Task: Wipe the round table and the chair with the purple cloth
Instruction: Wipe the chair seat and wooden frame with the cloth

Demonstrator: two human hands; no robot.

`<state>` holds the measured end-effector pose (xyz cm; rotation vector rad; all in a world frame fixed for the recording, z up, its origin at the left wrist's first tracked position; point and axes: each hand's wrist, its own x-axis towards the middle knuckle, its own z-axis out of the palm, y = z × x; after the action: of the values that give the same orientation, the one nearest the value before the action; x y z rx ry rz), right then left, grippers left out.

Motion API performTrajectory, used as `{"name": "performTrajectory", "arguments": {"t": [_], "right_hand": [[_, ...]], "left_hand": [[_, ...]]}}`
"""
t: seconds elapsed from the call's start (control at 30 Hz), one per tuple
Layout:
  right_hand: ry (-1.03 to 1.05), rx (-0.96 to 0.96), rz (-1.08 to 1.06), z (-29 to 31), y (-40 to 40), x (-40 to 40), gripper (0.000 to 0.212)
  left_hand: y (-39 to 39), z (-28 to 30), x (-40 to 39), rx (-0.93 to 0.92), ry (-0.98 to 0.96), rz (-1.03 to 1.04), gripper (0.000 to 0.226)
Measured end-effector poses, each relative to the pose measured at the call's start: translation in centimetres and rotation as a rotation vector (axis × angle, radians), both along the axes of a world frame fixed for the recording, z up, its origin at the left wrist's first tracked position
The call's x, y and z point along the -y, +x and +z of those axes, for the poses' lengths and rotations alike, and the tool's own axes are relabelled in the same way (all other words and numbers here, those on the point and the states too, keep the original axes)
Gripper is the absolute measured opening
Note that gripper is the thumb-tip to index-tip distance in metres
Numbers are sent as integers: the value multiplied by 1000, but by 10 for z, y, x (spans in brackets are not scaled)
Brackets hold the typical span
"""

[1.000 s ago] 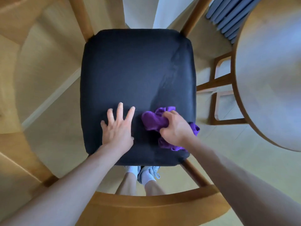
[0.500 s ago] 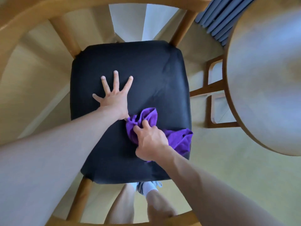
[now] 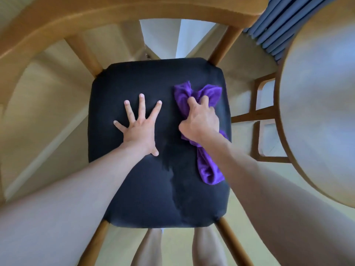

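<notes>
While left hand (image 3: 139, 129) stays flat, right hand (image 3: 200, 121) pushed purple cloth (image 3: 208, 169) farther up seat (image 3: 153, 198)

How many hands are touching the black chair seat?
2. The left hand lies flat with spread fingers on the middle of the black padded chair seat. The right hand grips the crumpled purple cloth and presses it on the seat's right side.

matt dark fabric chair seat (image 3: 153, 189), plush purple cloth (image 3: 209, 169), smooth wooden table (image 3: 317, 112).
</notes>
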<state>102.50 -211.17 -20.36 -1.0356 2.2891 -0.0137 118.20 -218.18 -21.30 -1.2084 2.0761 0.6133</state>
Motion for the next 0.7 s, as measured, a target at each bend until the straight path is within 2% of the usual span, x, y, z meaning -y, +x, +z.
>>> {"name": "performTrajectory", "arguments": {"t": [0.07,0.17,0.23,0.27,0.33,0.47,0.53,0.6,0.63,0.7], "right_hand": [[24,-18,223,-4,29,-16,50],[95,80,574,0,55,-52,51],[127,191,674,5,50,-66,44],[124,250,653,9,40,-67,38],[66,335,471,16,10,-65,27],[-227,279,-78,21,-68,-45,26],[-273,256,-226,14,-91,-27,29],[-182,215,-200,6,-89,-6,41],[-100,155,-87,4,-79,1,51],[17,38,269,2,-47,4,74]], "left_hand": [[0,2,0,2,0,15,166],[0,2,0,-22,-7,39,158],[1,3,0,-15,-19,47,154],[1,4,0,-8,-12,51,156],[0,5,-1,3,3,65,162],[-3,6,-3,19,-13,94,168],[-4,6,-4,34,-26,95,169],[-5,5,-4,42,-36,96,169],[-5,5,-4,43,-38,98,169],[-5,4,-4,46,-43,100,169]]}}
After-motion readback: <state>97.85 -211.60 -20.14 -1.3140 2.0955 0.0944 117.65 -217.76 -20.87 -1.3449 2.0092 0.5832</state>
